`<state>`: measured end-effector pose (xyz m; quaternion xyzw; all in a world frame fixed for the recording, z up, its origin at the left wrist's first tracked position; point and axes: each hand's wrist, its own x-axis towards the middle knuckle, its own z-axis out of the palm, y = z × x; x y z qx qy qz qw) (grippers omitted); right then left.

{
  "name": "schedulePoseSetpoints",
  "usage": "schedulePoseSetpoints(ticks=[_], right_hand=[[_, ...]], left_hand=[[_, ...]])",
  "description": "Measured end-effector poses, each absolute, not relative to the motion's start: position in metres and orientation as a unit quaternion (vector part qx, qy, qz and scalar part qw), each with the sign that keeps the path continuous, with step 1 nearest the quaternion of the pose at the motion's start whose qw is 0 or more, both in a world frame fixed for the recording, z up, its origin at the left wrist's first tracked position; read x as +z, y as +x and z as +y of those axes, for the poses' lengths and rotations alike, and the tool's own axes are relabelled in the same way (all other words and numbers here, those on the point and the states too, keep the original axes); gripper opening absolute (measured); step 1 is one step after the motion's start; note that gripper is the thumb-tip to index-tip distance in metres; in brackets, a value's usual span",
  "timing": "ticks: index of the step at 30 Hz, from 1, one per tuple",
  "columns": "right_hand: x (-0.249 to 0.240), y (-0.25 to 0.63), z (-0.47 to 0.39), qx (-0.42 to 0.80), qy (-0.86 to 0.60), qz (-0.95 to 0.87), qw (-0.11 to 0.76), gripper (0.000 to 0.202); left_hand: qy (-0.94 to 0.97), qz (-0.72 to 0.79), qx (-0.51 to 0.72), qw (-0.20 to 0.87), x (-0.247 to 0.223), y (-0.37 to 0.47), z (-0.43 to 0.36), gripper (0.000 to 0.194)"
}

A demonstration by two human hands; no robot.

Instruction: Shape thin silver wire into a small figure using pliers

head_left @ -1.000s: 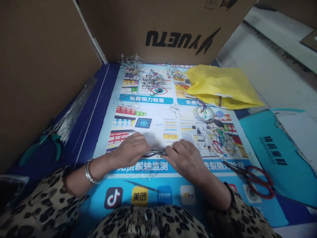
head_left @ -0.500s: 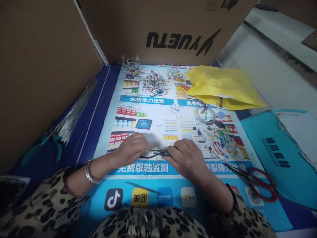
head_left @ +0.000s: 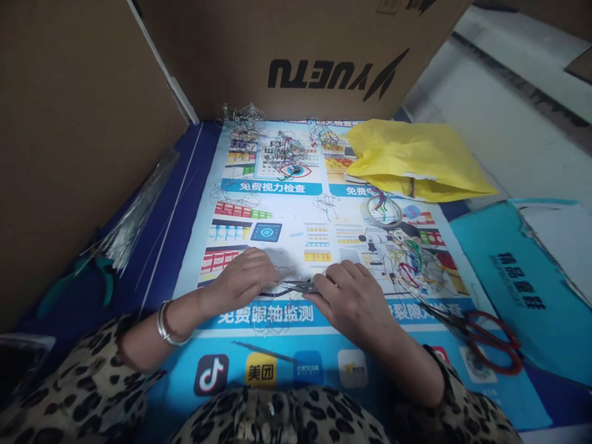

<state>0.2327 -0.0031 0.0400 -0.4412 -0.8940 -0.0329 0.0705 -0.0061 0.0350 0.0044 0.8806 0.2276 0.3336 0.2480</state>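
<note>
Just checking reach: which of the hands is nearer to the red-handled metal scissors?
The right. The right hand is to the left of the scissors, not touching them; the left hand is farther left, with the right hand between it and the scissors.

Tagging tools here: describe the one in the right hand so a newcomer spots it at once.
On the big printed poster, find the right hand over its near half. A narrow-tipped metal tool points from it toward the left hand. Unlike the red-handled scissors lying farther right, it is gripped, its handles mostly hidden.
</note>
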Motion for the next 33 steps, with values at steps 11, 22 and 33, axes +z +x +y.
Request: schedulePoseSetpoints(ticks=[11, 22, 33], right_hand=[[0.029, 0.231, -0.001, -0.052, -0.428, -0.898, 0.085, 0.023], [0.013, 0.231, 0.000, -0.036, -0.458, -0.883, 0.099, 0.029], [0.028, 0.250, 0.016, -0.046, -0.564, -0.820, 0.091, 0.025]], left_hand=[[0.894, 0.243, 0.309, 0.213, 0.004, -0.008, 0.033, 0.015], [0.895, 0.274, 0.308, 0.170, -0.001, -0.012, 0.034, 0.012], [0.807, 0.462, 0.354, 0.105, 0.001, -0.012, 0.037, 0.016]])
